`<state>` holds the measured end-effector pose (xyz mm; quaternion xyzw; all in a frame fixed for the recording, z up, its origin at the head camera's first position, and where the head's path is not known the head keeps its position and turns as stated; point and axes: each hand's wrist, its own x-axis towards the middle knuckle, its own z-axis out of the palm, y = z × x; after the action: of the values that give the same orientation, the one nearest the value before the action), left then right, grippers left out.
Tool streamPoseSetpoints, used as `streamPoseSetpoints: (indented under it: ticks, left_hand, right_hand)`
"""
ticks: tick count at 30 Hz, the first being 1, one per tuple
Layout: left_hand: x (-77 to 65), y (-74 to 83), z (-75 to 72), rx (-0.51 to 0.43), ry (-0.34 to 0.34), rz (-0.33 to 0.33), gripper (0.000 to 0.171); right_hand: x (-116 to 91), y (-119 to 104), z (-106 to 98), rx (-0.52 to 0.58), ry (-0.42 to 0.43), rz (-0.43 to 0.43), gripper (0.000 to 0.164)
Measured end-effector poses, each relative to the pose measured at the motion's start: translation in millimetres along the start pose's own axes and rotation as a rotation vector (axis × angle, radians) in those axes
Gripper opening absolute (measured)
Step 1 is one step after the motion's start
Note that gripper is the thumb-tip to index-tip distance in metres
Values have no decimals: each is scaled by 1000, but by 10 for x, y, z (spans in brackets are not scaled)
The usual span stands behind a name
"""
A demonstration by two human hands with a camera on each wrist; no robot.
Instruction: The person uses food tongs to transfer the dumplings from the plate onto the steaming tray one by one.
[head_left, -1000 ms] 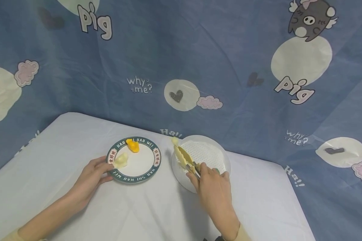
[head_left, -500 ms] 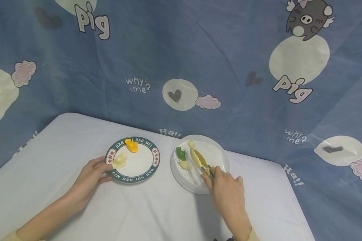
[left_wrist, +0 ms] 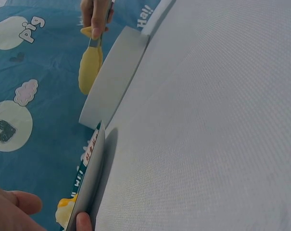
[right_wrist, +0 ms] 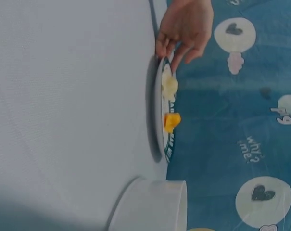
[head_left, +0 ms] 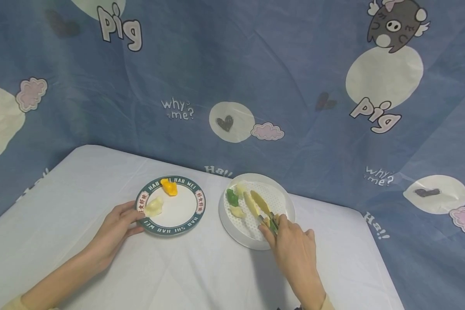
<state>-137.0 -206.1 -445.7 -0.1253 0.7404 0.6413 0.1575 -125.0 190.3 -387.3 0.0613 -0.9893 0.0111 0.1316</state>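
My left hand [head_left: 118,230] holds a round plate [head_left: 193,221] with a green lettered rim, pinching its left edge. A pale yellow lump [head_left: 153,207] and an orange-yellow piece [head_left: 169,187] lie on the plate. In my right hand [head_left: 292,245] are tongs [head_left: 260,202] with yellow tips and metal arms. Their tips stand spread over a white round basket [head_left: 224,221] with a perforated bottom. Beside the tips, inside the basket, are a green piece [head_left: 232,197] and two pale yellow pieces, the nearer one [head_left: 237,211] below the green. More green shows between the tongs' arms, partly hidden.
A white cloth covers the table [head_left: 201,275]. Behind it hangs a blue printed curtain [head_left: 294,86], close to the basket's far side. The basket's tall side wall [left_wrist: 116,77] stands just right of the plate.
A pale yellow lump was between the tongs' tips, first at the basket's left rim, then farther right over it. Now it lies in the basket and the tips have spread. The left hand stays put.
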Motion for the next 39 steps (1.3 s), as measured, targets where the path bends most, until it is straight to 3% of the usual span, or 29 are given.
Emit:
streamPoseSetpoints:
  ticks: [11, 22, 39]
  left_hand:
    - [-1, 8, 2, -1, -6, -6, 83]
    - [-2, 4, -8, 5, -8, 0, 83]
    - [2, 2, -16, -10, -4, -10, 84]
  right_hand:
    - [0, -126, -52, 4, 35, -35, 51]
    - [36, -388, -68, 21, 31, -89, 54]
    - [82, -931, -21, 75, -60, -211, 60]
